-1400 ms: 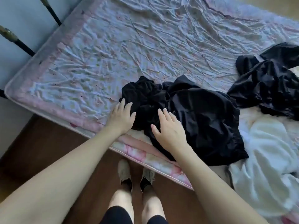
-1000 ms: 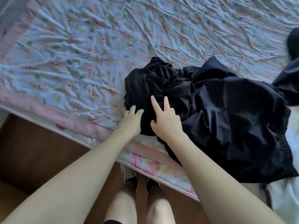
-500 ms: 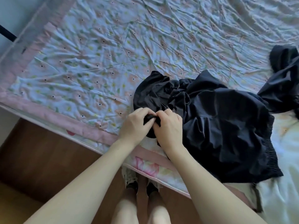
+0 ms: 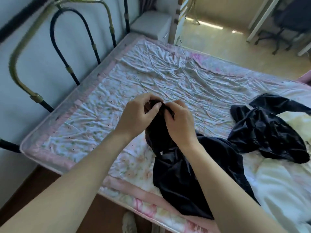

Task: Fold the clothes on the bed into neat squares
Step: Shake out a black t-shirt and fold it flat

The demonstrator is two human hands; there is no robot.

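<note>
A black garment (image 4: 176,174) hangs from both my hands above the bed, its lower part still trailing on the mattress near the front edge. My left hand (image 4: 136,118) pinches its top edge with curled fingers. Right beside it, my right hand (image 4: 180,125) pinches the same edge. A second black garment (image 4: 269,132) lies crumpled on the right side of the bed. A white garment (image 4: 282,190) lies at the lower right.
The bed (image 4: 117,91) has a wrinkled floral sheet with a pink border. A metal headboard (image 4: 25,61) stands at the left. A white nightstand (image 4: 151,26) is behind the bed. An office chair (image 4: 289,22) stands far right. My feet (image 4: 129,222) are on the brown floor.
Both hands went from lying flat on the black garment to pinching its edge, then lifted it off the bed. The view tilted up and shows the room.
</note>
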